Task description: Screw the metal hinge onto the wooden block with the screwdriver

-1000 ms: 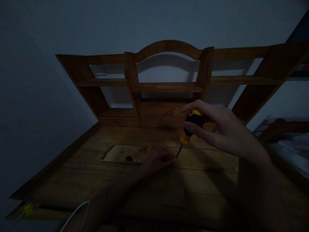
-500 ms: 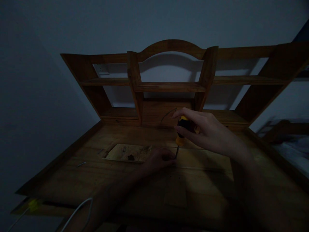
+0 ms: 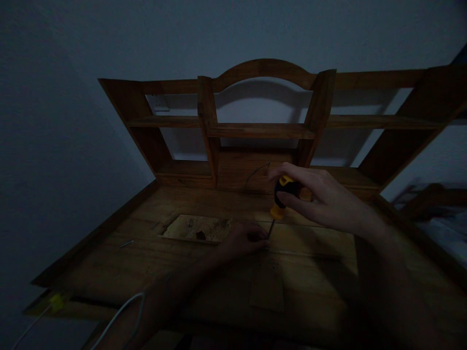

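Observation:
My right hand (image 3: pixel 310 194) is closed round the black and yellow handle of a screwdriver (image 3: pixel 279 209). The screwdriver leans slightly, its shaft running down to the wooden desktop by my left fingertips. My left hand (image 3: pixel 246 239) rests low on the wood, thumb and fingers pinched together at the tip. Whatever small thing they pinch there is too dark to make out. Under both hands lies a flat wooden strip (image 3: pixel 314 238), set along the desktop. Close to the left hand is a rough recess (image 3: pixel 197 228) with a dark chip in it.
Behind the hands stands a wooden shelf unit (image 3: pixel 260 130) with an arched top. A small metal piece (image 3: pixel 126 243) lies on the left of the desktop (image 3: pixel 153 262). Nearer me is a small flat wood piece (image 3: pixel 267 291). A white cable (image 3: pixel 122 309) crosses by my left forearm.
The view has shifted a little, so everything sits slightly further right. The screwdriver handle tilts a bit more to the right, while its tip stays by my left fingertips.

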The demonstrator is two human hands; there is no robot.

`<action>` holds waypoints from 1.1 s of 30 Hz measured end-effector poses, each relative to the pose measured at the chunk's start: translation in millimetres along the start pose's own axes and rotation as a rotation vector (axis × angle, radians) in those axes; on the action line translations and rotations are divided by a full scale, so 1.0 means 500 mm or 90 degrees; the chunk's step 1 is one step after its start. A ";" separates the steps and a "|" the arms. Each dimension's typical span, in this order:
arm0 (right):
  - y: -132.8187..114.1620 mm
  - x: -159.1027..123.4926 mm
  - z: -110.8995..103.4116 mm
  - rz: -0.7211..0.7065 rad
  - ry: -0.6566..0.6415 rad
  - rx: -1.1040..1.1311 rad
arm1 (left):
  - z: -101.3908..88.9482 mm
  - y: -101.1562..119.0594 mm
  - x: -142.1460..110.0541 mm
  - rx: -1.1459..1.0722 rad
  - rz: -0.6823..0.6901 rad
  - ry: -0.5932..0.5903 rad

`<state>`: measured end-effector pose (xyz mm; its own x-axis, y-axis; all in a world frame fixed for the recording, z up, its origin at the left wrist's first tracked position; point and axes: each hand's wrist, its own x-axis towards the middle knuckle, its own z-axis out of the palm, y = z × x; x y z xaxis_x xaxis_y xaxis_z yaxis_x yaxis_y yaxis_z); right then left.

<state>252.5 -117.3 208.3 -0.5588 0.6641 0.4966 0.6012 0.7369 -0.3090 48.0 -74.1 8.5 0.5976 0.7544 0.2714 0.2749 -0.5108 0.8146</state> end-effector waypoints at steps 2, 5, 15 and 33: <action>0.000 0.000 -0.001 0.011 -0.014 0.007 | -0.001 0.002 0.000 -0.003 0.003 -0.006; 0.002 -0.001 -0.003 0.010 -0.024 0.029 | -0.001 0.001 0.000 -0.010 0.019 -0.006; 0.008 -0.005 -0.005 -0.005 -0.054 0.071 | 0.001 -0.006 -0.001 0.011 0.033 -0.013; 0.021 0.012 0.030 0.096 0.065 -0.137 | 0.002 -0.002 -0.002 0.020 0.032 -0.005</action>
<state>247.2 -103.7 195.8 -0.4004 0.7396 0.5410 0.7867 0.5802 -0.2109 47.9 -74.6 6.9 0.6172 0.7245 0.3070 0.2684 -0.5606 0.7834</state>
